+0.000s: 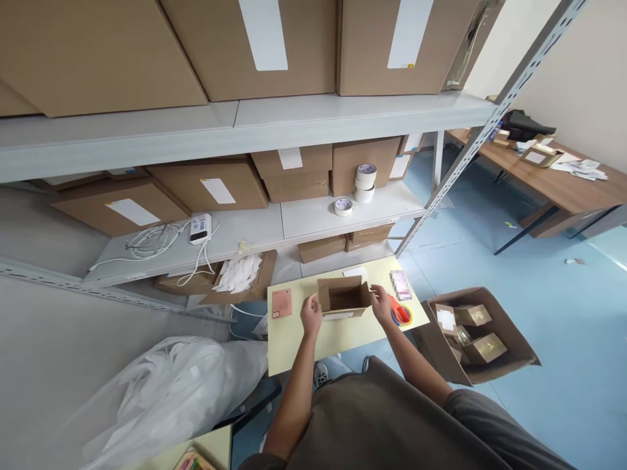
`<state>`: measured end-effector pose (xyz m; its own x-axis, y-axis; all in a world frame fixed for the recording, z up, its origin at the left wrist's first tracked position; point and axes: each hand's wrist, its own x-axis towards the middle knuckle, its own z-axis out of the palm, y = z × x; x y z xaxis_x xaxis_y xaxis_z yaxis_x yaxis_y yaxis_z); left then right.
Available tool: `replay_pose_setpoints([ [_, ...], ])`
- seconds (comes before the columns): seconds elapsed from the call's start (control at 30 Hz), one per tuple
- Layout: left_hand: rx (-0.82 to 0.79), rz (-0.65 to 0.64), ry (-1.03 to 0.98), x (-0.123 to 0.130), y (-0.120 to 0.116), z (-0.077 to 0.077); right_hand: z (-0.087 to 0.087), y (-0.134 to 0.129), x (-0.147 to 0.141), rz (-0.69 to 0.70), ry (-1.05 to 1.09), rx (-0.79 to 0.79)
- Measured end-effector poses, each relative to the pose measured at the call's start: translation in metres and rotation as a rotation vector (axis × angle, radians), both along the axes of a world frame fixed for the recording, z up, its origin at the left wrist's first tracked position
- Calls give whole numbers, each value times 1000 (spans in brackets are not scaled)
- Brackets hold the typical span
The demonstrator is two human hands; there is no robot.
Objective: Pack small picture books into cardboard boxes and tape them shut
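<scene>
A small cardboard box (343, 313) stands on the pale yellow table with its top open and its flaps raised, and its dark inside looks bare. My left hand (311, 316) is at the box's left side, fingers curled against the flap edge. On the opposite side my right hand (381, 304) has its fingertips closed at the right flap. Just right of that hand lies a red tape dispenser (401, 314) with a yellow and blue ring. To the left of the box is a flat reddish-brown packet (281, 303). A pinkish, blurred item (401, 285) lies at the table's right.
A large carton (482, 372) holding several small taped boxes stands on the floor at right. Metal shelving (313, 225) ahead carries cartons, white tape rolls (365, 183) and a power strip (200, 228). A big translucent bag (181, 385) fills the lower left.
</scene>
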<state>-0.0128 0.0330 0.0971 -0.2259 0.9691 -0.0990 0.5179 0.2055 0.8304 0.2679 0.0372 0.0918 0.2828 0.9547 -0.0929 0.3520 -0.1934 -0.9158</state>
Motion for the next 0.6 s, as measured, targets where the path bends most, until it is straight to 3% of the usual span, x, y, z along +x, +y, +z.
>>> replay_pose_setpoints([
  [0.1, -70, -371, -10, 33, 18, 24, 9, 27, -13, 349, -127, -4],
  [0.2, -122, -602, 241, 48, 24, 32, -1, 37, -14, 557, -305, -39],
  [0.27, -139, -600, 439, 43, 19, 30, -13, 33, -6, 607, -388, -113],
  [0.4, -231, -439, 644, 19, 2, 18, -36, 13, 7, 684, -422, -255],
  [0.53, -419, -380, 588, 11, -9, -1, -44, 8, -1, 723, -456, -288],
  [0.6, -424, -364, 528, 11, -13, -12, -45, 14, -10, 754, -505, -291],
])
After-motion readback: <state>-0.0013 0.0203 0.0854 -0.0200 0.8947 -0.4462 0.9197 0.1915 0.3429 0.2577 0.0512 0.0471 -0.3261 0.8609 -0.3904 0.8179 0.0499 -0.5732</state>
